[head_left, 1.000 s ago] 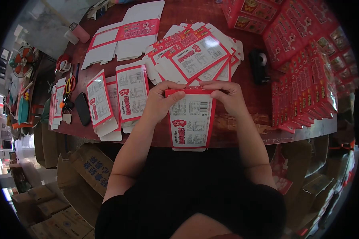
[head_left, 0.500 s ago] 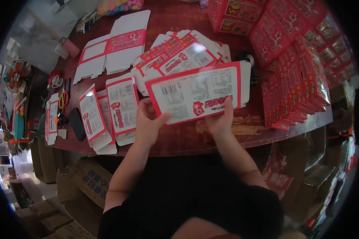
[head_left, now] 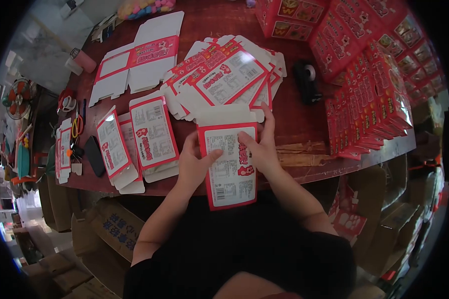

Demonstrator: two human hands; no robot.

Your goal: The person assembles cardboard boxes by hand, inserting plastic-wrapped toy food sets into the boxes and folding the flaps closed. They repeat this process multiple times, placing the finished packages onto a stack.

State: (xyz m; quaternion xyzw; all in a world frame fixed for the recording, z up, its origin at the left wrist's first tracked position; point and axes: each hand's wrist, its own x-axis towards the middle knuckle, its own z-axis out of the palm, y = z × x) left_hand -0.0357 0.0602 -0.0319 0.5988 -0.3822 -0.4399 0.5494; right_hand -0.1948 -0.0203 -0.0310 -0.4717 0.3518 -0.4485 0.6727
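Observation:
Both my hands grip a red-and-white printed carton [head_left: 232,174], held upright in front of my body at the table's near edge. Its white end flaps stick out at the far end. My left hand [head_left: 193,162] holds the left side with the thumb across the printed face. My right hand [head_left: 262,152] holds the right side, thumb on the face and fingers round the edge. Just beyond lies a fanned pile of flat cartons [head_left: 229,74]. To the left, more cartons [head_left: 153,132] rest near the table edge.
Unfolded carton sheets [head_left: 139,56] lie at the back left. A black tape dispenser [head_left: 307,82] stands right of the pile, beside stacked red boxes [head_left: 366,104]. At left are a black phone [head_left: 95,155], yellow-handled scissors [head_left: 77,126] and a pink bottle [head_left: 83,61]. Cardboard boxes [head_left: 107,226] sit below the table.
The carton has turned from lying crosswise to lengthwise and come down toward my body. Both hands have shifted along its sides, uncovering the tape dispenser and more of the pile.

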